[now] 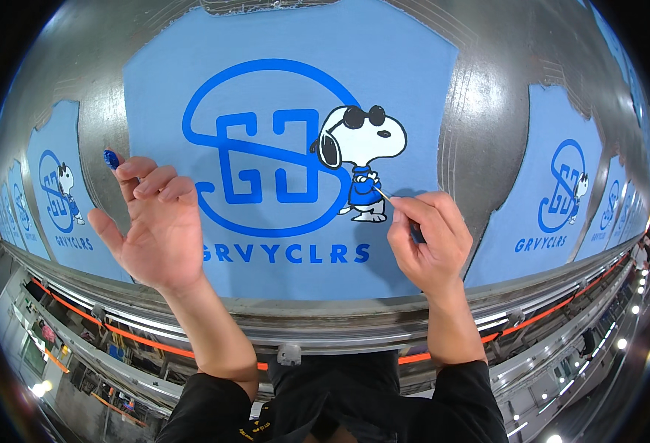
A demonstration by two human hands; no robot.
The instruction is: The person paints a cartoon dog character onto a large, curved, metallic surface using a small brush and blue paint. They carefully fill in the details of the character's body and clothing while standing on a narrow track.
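A light blue fabric panel [406, 66], cut in a shirt shape, lies flat in the middle. On it are blue ring-shaped lettering and a cartoon dog [373, 144] in sunglasses and a blue top. My right hand [434, 240] pinches a thin, pale stick [383, 194], whose tip reaches the dog's blue top. Whether the tip touches the fabric I cannot tell. A dark bit shows under the curled fingers. Palm up, my left hand [159, 229] hovers over the panel's left edge with fingers apart. Thick blue ink [111, 159] coats its index fingertip.
The panel rests on a long grey metal table [487, 111]. Similar printed panels lie along it at the left [63, 129] and the right [554, 118]. A metal rail with an orange strip [148, 340] runs along the near edge, close to my forearms.
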